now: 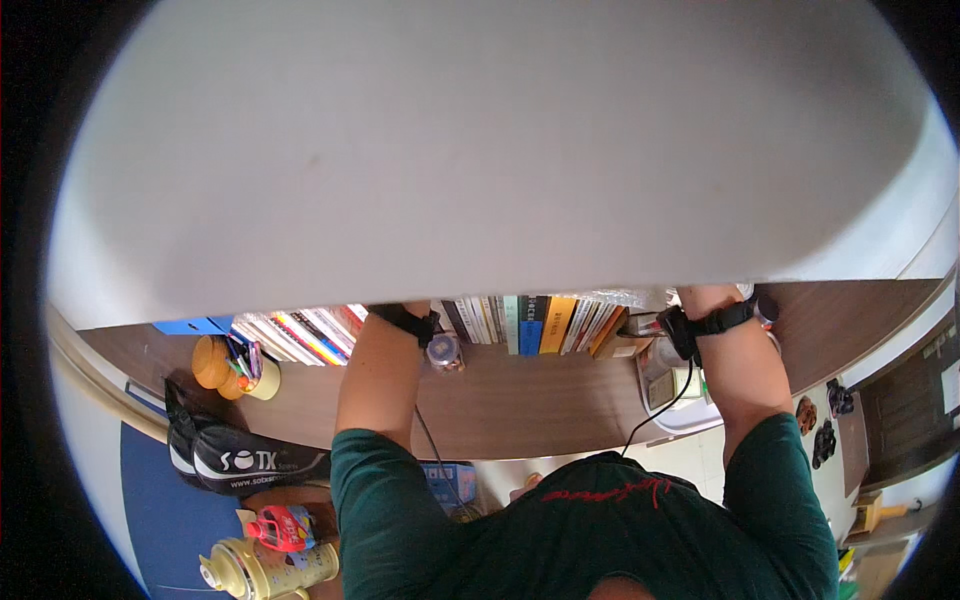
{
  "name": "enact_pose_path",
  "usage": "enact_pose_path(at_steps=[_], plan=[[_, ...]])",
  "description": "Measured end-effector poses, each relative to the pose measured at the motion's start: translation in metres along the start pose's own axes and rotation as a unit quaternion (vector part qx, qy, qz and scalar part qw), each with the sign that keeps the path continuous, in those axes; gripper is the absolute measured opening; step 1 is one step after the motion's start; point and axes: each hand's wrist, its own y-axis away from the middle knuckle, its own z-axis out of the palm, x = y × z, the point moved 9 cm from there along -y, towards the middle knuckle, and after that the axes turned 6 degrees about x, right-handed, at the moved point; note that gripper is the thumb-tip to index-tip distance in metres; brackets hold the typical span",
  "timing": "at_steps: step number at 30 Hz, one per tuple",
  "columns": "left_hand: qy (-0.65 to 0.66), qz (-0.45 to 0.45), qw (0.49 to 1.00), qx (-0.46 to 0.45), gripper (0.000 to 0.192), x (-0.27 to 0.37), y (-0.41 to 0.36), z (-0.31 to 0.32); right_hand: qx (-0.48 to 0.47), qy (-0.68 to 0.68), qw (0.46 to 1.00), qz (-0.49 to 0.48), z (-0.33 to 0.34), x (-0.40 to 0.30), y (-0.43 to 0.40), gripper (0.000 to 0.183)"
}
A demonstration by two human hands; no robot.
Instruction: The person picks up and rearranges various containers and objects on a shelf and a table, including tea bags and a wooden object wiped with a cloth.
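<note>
Both my hands are hidden behind the edge of a large pale panel (487, 165) that fills the upper view. Only my forearms and wrists, each with a black strap and a cable, show below it. Beside my left wrist stand a row of books (300, 335) and a small lidded jar (445, 352). More books (531, 326) stand upright between my arms on the brown wooden desk (525, 405). My right wrist is near a small box (637, 324) and a white tray (694, 417) holding containers. What either hand touches cannot be seen.
A pen cup (262, 379), a round wooden container (210, 362) and a blue file box (193, 326) stand at the left. Below them lie a black sports bag (255, 461), a red bottle (283, 528) and a yellow jug (262, 570). Shoes (823, 444) lie on the floor at right.
</note>
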Motion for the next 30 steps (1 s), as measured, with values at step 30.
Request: enact_pose_path(at_steps=[30], plan=[[0.006, 0.012, 0.997, -0.082, 0.062, 0.023, -0.048, 0.038, -0.04, -0.047, 0.997, -0.037, 0.076, 0.023, -0.027, 0.022]])
